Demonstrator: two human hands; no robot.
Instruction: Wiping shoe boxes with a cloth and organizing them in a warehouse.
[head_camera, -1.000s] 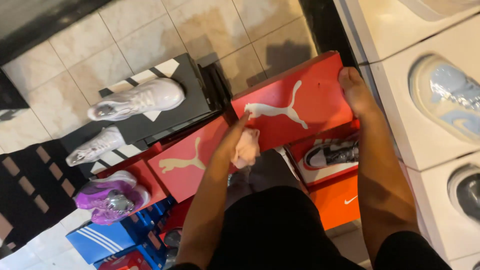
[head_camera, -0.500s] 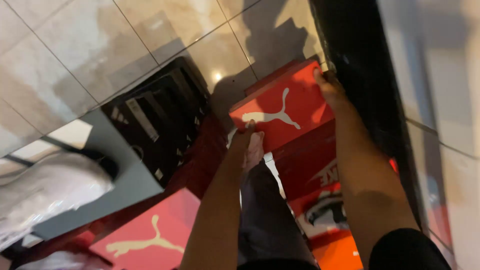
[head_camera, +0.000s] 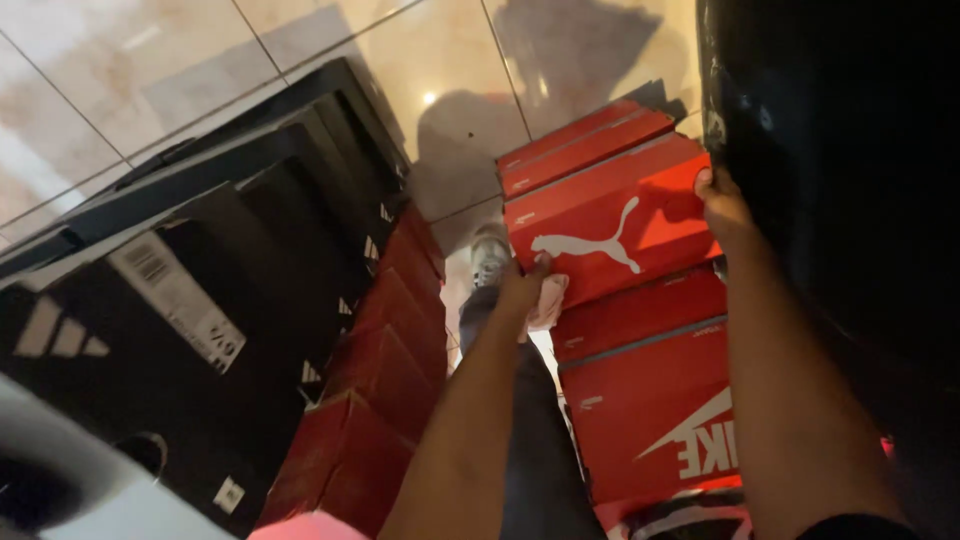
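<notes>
Head view: red shoebox (head_camera: 610, 225) between both hands' grip.

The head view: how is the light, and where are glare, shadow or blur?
Head view: dim, warm light; a small bright glare spot on the glossy floor tiles; a dark shadow lies on the tiles above the red shoebox, which both the left hand and right hand hold; the black boxes look slightly soft; the right edge is almost black.
</notes>
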